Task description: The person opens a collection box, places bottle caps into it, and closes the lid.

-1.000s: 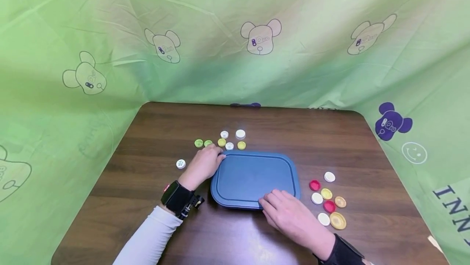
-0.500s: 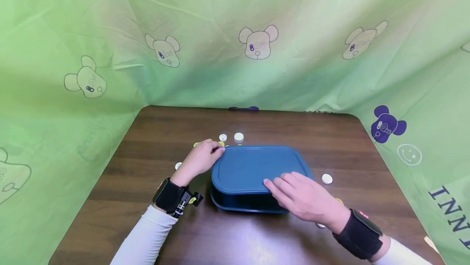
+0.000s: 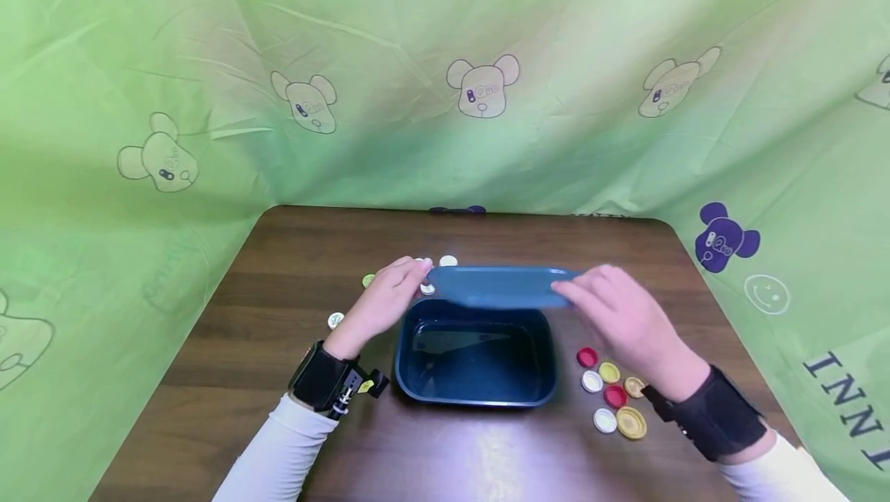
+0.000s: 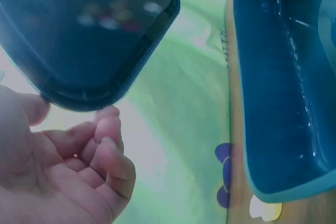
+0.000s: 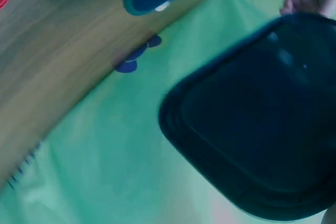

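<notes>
A blue lid [image 3: 501, 286] is held up and tilted above the far rim of a dark blue rectangular box [image 3: 480, 363], which stands uncovered on the table. My left hand [image 3: 378, 301] pinches the lid's left corner; in the left wrist view the fingers of that hand [image 4: 68, 166] curl by the lid's edge, with the thumb opposite. At the other end, my right hand [image 3: 629, 317] grips the lid's right edge, thumb on the near side. The right wrist view shows the underside of the lid [image 5: 252, 114], slightly blurred, with the right hand mostly out of frame.
Several red, yellow, white and tan bottle caps [image 3: 615, 396] lie right of the box. Behind it are more caps, including a white cap [image 3: 448, 261], partly hidden by hand and lid. Another white cap [image 3: 335, 320] lies left. Green printed cloth [image 3: 389, 154] surrounds the wooden table [image 3: 278, 255].
Both hands have lifted the lid off the box, its near edge rising first. The lid has gone up and back, and the right hand has moved up and to the right.
</notes>
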Demonstrator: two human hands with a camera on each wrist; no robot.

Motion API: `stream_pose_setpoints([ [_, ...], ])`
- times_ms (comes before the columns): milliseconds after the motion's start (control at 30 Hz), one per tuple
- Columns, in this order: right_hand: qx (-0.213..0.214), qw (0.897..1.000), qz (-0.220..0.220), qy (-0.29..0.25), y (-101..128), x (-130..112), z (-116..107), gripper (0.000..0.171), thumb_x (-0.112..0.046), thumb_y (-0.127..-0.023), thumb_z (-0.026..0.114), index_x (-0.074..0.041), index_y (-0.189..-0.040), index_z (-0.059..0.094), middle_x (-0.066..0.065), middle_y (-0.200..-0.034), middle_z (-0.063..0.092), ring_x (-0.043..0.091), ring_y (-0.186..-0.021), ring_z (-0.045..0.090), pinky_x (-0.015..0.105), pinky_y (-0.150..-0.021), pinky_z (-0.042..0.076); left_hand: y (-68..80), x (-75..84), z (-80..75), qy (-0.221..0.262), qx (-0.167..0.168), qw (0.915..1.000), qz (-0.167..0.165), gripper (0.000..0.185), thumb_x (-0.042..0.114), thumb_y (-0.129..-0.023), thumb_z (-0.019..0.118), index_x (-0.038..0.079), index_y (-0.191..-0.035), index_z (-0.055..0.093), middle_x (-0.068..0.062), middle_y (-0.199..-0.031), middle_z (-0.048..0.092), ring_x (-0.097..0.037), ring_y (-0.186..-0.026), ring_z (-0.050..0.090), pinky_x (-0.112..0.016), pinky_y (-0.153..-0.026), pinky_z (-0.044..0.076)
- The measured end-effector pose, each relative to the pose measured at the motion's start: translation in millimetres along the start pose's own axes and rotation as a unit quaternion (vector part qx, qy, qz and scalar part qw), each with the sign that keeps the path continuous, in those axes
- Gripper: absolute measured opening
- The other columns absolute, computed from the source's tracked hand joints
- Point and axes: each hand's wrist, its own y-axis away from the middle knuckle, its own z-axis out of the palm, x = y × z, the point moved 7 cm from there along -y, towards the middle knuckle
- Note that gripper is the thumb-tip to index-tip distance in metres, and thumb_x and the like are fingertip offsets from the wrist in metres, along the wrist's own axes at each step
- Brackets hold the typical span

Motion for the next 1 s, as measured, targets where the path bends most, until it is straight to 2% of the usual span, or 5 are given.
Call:
stream_pose_setpoints([
  [200, 0.062, 0.985, 0.159, -0.036, 20, 55, -14, 0.040, -0.028, -0.106, 0.053, 0.008, -0.100, 0.069, 0.015, -0.089, 0.067, 0.018, -0.083, 0.058, 0.015, -0.087, 0.043, 6.4, 1.7, 7.0, -0.035, 0.006, 0.9987, 0.038, 0.031, 0.031, -0.108, 0.049, 0.010, -0.108, 0.071, -0.002, -0.095, 0.059, -0.017, -0.088, 0.055, -0.036, -0.080, 0.048],
  [367, 0.040, 0.946, 0.318, -0.054, 51, 99, -13, 0.014, -0.002, -0.096, 0.067, 0.006, -0.106, 0.070, 0.017, -0.096, 0.068, -0.004, -0.091, 0.053, 0.009, -0.085, 0.038, 16.0, -12.2, 11.9, -0.115, 0.024, 0.9923, 0.039, 0.031, 0.026, -0.102, 0.061, 0.003, -0.121, 0.069, -0.007, -0.104, 0.063, -0.022, -0.097, 0.057, -0.040, -0.086, 0.048],
  [667, -0.005, 0.781, 0.606, -0.152, 133, 159, 10, 0.037, -0.034, -0.104, 0.057, -0.003, -0.123, 0.064, -0.024, -0.092, 0.061, -0.005, -0.081, 0.058, 0.010, -0.069, 0.047, 27.0, -51.0, 32.9, -0.142, -0.027, 0.9872, -0.068, 0.047, 0.025, -0.101, 0.063, -0.005, -0.137, 0.056, -0.022, -0.132, 0.058, -0.033, -0.120, 0.056, -0.050, -0.104, 0.045],
  [833, 0.044, 0.686, 0.674, -0.273, 166, 176, 32, 0.018, -0.033, -0.103, 0.059, -0.020, -0.114, 0.063, -0.022, -0.088, 0.066, -0.002, -0.078, 0.063, 0.015, -0.067, 0.052, 28.5, -59.0, 38.2, -0.148, -0.033, 0.9851, -0.080, 0.039, 0.019, -0.102, 0.061, -0.003, -0.135, 0.057, -0.020, -0.129, 0.061, -0.034, -0.119, 0.060, -0.051, -0.101, 0.048],
  [1000, 0.061, 0.611, 0.707, -0.352, 191, 190, 52, 0.013, -0.031, -0.102, 0.061, -0.021, -0.111, 0.059, -0.016, -0.084, 0.068, 0.001, -0.074, 0.065, 0.020, -0.063, 0.053, 26.9, -61.0, 38.7, -0.152, -0.026, 0.9860, -0.063, 0.033, 0.006, -0.100, 0.058, -0.005, -0.131, 0.058, -0.022, -0.126, 0.065, -0.036, -0.118, 0.062, -0.051, -0.099, 0.049],
])
